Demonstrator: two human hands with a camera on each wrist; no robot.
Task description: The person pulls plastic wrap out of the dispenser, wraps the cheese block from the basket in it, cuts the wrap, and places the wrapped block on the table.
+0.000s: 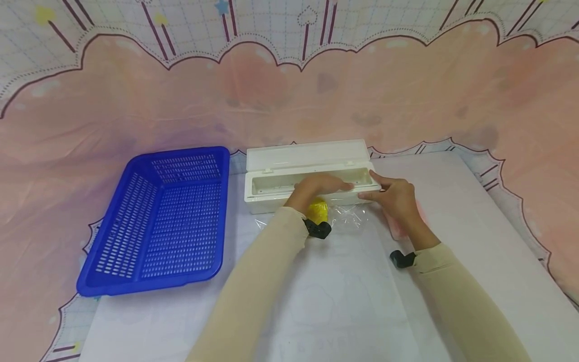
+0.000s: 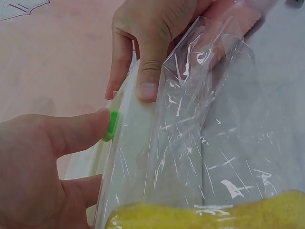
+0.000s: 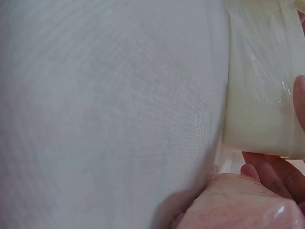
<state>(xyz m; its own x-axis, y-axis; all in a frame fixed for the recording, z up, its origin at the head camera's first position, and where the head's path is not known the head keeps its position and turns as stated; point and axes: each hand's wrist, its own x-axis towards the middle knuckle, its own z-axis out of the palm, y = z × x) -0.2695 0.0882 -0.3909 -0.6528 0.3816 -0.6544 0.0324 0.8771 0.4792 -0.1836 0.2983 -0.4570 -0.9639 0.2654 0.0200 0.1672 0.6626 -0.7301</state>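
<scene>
In the head view a white plastic wrap dispenser (image 1: pixel 267 203) lies on the table, its lid (image 1: pixel 307 157) tipped back. Clear wrap (image 2: pixel 186 138) hangs from its front edge. On the near side, behind my left wrist, a yellow lumpy thing (image 1: pixel 318 211) lies under the wrap; its kind is unclear. My left hand (image 1: pixel 318 186) reaches over the dispenser, one extended digit pressing a small green slider (image 2: pixel 111 126) on the edge. My right hand (image 1: pixel 398 198) grips the dispenser's right end, thumb in front and fingers behind. A pink film-wrapped thing (image 3: pixel 243 202) lies below the right hand, partly hidden.
A large blue plastic basket (image 1: pixel 222 211) stands on the left, beside the dispenser. White sheeting (image 1: pixel 334 301) covers the table. A patterned peach cloth (image 1: pixel 181 110) hangs behind and shows along the table's sides. Each wrist wears a small black device (image 1: pixel 401 259).
</scene>
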